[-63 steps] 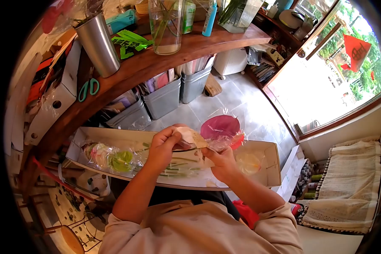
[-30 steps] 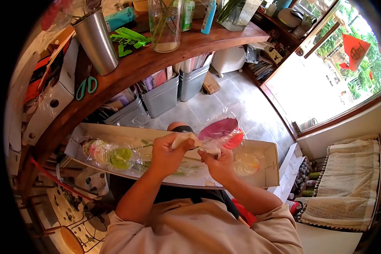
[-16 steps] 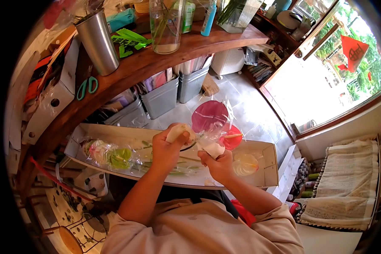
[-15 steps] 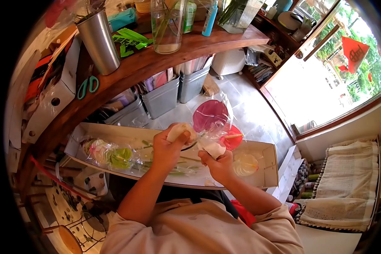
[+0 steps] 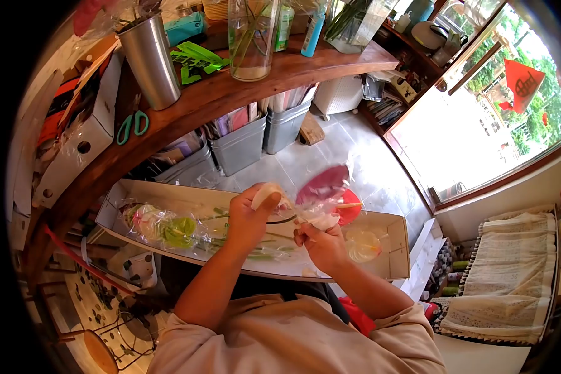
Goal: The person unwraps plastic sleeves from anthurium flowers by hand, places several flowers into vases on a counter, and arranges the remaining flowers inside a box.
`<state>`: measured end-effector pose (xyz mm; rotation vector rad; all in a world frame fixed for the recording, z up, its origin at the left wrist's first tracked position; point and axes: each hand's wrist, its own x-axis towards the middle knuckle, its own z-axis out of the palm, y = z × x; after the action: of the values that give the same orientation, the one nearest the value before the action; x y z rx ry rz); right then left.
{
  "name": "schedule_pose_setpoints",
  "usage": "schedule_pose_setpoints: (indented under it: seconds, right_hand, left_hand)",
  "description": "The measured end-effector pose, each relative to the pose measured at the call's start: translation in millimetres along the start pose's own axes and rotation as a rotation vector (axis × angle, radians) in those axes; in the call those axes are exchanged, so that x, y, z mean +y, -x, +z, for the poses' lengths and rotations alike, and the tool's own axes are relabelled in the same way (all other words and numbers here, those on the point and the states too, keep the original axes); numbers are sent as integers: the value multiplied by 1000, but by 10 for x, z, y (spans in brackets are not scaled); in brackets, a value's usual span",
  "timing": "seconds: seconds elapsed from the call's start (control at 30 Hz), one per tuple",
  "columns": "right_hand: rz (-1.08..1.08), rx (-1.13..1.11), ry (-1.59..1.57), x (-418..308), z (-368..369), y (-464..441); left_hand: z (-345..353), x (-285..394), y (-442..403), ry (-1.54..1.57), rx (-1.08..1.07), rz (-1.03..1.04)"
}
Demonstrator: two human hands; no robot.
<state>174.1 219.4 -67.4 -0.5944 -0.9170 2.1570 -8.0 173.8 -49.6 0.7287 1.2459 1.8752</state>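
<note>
Inside a room with a grey tiled floor [image 5: 349,142], pinching a pale wad [image 5: 263,192] with the left hand [image 5: 247,218] and grasping crumpled white wrapping [image 5: 323,220] with the right hand [image 5: 326,248], near a dark stem [image 5: 285,220]. Just beyond the right hand, visible with clear plastic about it: a magenta flower [image 5: 323,185], beside a red flower [image 5: 350,212]. Below, over a long cardboard box [image 5: 394,230] laid with green stems [image 5: 265,254], a lime-green bloom [image 5: 179,232] and a pale bloom [image 5: 363,245]. Farther off, on a wooden desk [image 5: 293,67], seen near a metal vase [image 5: 148,65]: teal scissors [image 5: 136,121].
</note>
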Motion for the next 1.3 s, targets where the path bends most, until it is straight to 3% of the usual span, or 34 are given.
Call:
schedule_pose_setpoints:
  seconds: [0.13, 0.2, 0.27, 0.37, 0.57, 0.73, 0.77, 0.87, 0.9, 0.97, 1.07, 1.1, 1.17, 1.3]
  right_hand:
    - [-26, 19, 5, -3, -42, 7]
    - [-41, 76, 78, 11, -4, 4]
    - [-75, 91, 182, 26, 35, 10]
    - [-168, 66, 376, 42, 59, 29]
    - [-382, 106, 913, 1, 168, 144]
    - [-598, -67, 1261, -22, 121, 171]
    - [-723, -122, 1431, 1, 65, 171]
    - [-692, -201, 1512, 5, 78, 219]
    - [-688, -225, 1510, 371, -452, 207]
    - [1, -261, 1146, 210, -530, 242]
    - [-127, -710, 1776, -409, 351, 292]
    - [-168, -592, 1716, -424, 475, 398]
    - [-462, -640, 1574, -402, 389, 368]
    - [-492, -811, 1658, -393, 406, 366]
  left_hand:
    - [-118, 8, 131, -423, 282, 667]
    - [-177, 19, 313, -617, 226, 803]
    - [-105, -44, 528, -628, 8, 703]
    - [42, -221, 617, -193, 37, 135]
    - [115, -91, 594, 125, 89, -206]
    - [132, 78, 646, 128, 94, -252]
    - [130, 132, 668, 128, 90, -271]
    - [108, 202, 800, 85, 142, -312]
    - [113, 241, 848, 63, 148, -267]
    - [110, 336, 961, 17, 172, -183]
    - [22, 488, 1162, -37, 197, -283]
    - [-24, 462, 1231, -73, 201, -255]
    - [-109, 407, 1371, -152, 198, -195]
    - [-189, 390, 1595, -26, 247, -245]
